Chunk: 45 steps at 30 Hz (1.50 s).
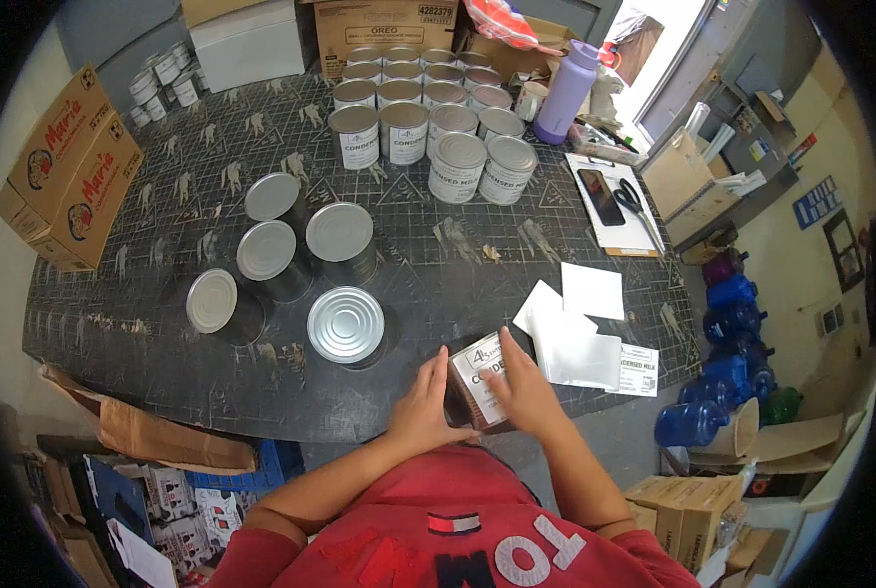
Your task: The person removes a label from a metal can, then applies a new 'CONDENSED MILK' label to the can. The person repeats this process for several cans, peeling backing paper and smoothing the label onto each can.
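Note:
A metal can with a white printed label (475,375) lies tilted between both hands at the table's near edge. My left hand (425,406) grips its left side and lower end. Against the label's right side presses my right hand (528,389), its thumb on the paper. Several bare metal cans stand ahead to the left, the nearest being a shiny one (345,325). To the right of my right hand lie white label sheets (592,291), some overlapping, and a printed label (638,371) partly beneath them. Rows of labelled cans (456,167) stand farther back.
A clipboard (633,237) at the right holds a phone (601,197) and scissors (640,209). Behind are a purple bottle (566,95) and a mug (530,101). Cardboard boxes (70,176) stand left; small labelled cans (166,70) sit at the back left of the table (210,389).

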Tool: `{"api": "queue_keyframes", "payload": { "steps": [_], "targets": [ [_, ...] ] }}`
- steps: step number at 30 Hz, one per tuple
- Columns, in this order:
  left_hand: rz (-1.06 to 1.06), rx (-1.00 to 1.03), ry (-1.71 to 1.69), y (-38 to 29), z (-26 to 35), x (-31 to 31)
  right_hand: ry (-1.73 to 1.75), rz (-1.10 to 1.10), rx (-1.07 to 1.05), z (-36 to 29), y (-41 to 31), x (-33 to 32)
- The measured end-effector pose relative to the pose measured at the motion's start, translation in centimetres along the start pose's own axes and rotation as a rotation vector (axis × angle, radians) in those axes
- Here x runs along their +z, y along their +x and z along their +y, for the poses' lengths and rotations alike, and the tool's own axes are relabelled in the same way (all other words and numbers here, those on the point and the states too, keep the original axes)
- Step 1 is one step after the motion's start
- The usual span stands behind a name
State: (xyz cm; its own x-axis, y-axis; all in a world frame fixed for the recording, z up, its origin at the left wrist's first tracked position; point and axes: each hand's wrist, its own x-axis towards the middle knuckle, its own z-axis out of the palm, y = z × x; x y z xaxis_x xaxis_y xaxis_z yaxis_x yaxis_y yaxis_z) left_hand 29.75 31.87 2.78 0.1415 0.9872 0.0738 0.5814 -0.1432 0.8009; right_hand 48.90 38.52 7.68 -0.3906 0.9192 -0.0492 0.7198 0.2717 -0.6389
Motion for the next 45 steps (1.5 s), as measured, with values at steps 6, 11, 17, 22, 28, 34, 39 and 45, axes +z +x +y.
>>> {"api": "queue_keyframes", "payload": {
  "steps": [6,11,17,22,28,34,39,45],
  "targets": [
    [0.006,0.009,-0.046,0.1,-0.7,0.8,-0.715,0.078,-0.319,-5.0,-3.2,3.5],
    [0.05,0.083,-0.076,0.3,-1.8,1.3,-0.552,-0.217,-0.478,-4.9,-4.1,1.9],
    [0.009,0.043,-0.142,-0.3,-0.6,0.4,0.335,-0.043,-0.3,0.5,-1.8,-1.6],
    [0.116,0.034,-0.103,0.5,3.2,0.3,0.679,-0.216,-0.069,3.2,0.5,0.6],
    [0.422,-0.139,0.104,3.8,4.6,3.2,0.886,-0.275,-0.04,3.2,3.0,2.2],
    [0.673,-0.267,-0.46,3.7,1.3,4.9,1.305,-0.289,0.151,4.5,5.7,5.0],
    [0.598,-0.451,-0.602,5.0,0.7,3.3,1.274,-0.121,0.12,4.4,6.6,4.5],
    [0.77,0.044,-0.661,6.6,4.0,0.6,0.721,-0.005,-0.583,1.0,5.7,-1.7]
  ]
}}
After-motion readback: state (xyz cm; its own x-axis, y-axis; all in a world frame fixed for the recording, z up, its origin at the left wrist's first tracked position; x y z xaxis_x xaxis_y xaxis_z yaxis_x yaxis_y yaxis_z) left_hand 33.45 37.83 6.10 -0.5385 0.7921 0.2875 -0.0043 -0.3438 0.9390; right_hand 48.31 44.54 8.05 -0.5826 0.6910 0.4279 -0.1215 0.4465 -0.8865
